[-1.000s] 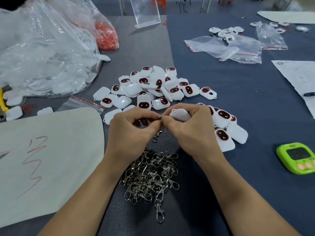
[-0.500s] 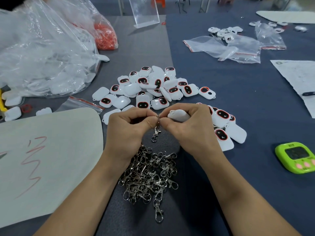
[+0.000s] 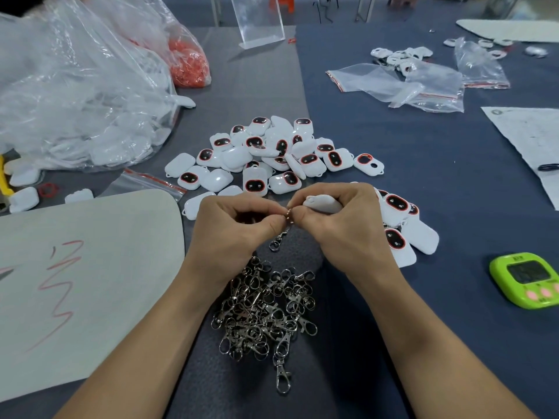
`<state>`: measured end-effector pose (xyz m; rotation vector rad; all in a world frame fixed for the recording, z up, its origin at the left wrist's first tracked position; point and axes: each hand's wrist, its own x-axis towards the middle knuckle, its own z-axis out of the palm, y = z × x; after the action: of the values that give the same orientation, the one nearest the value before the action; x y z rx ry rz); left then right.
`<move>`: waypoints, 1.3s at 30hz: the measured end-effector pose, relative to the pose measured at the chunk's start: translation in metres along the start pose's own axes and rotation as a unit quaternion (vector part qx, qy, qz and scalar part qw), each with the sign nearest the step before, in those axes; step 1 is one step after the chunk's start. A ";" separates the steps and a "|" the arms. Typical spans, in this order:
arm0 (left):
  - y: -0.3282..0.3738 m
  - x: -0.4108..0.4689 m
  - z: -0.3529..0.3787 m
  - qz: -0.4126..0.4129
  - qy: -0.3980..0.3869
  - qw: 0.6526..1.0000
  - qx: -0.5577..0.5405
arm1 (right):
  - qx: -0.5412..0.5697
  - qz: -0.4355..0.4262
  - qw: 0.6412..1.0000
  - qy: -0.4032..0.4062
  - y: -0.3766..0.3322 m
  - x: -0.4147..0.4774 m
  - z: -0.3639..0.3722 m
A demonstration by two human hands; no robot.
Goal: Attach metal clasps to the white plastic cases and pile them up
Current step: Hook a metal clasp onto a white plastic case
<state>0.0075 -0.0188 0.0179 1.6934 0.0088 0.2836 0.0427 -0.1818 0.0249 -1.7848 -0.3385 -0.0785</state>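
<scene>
1. Hanging between both hands at the centre of the view, the silver metal swivel clasp (image 3: 279, 239) runs its long axis down toward 7 o'clock, with its ring (image 3: 288, 213) uppermost at the fingertips.
2. Just beside the ring, at 2 o'clock, lies the rounded white plastic case (image 3: 322, 204), lengthwise from 9 to 3 o'clock.
3. The left hand (image 3: 230, 231) pinches the ring from 9 o'clock. The right hand (image 3: 344, 228) curls round the case and meets the ring from 3 o'clock. Both are equally near.
4. The loose heap of silver clasps (image 3: 266, 309) sits at 6 o'clock and the scattered pile of white cases (image 3: 272, 155) at 12.
</scene>
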 end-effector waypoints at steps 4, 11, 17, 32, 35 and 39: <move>-0.003 0.000 -0.001 0.021 -0.001 0.999 0.036 | -0.008 0.004 1.000 -0.013 0.002 0.000 -0.001; -0.005 0.000 -0.003 0.052 -0.005 0.994 0.091 | -0.009 0.009 0.999 -0.052 0.002 -0.001 0.000; -0.007 0.003 -0.001 0.040 0.063 0.993 0.089 | -0.044 0.007 0.999 -0.013 0.006 0.000 0.002; -0.011 0.004 -0.011 0.165 -0.019 0.874 0.457 | -0.124 0.102 0.976 -0.144 0.003 0.006 -0.011; -0.011 0.006 -0.008 0.145 -0.054 0.887 0.434 | -0.099 0.133 0.981 -0.098 0.006 0.008 -0.014; -0.013 0.008 -0.011 0.130 -0.079 0.907 0.393 | -0.188 0.095 0.974 -0.084 0.010 0.007 -0.011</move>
<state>0.0152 -0.0051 0.0084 2.5267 -0.2569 0.3678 0.0539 -0.1931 0.0195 -2.1976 -0.2840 0.1562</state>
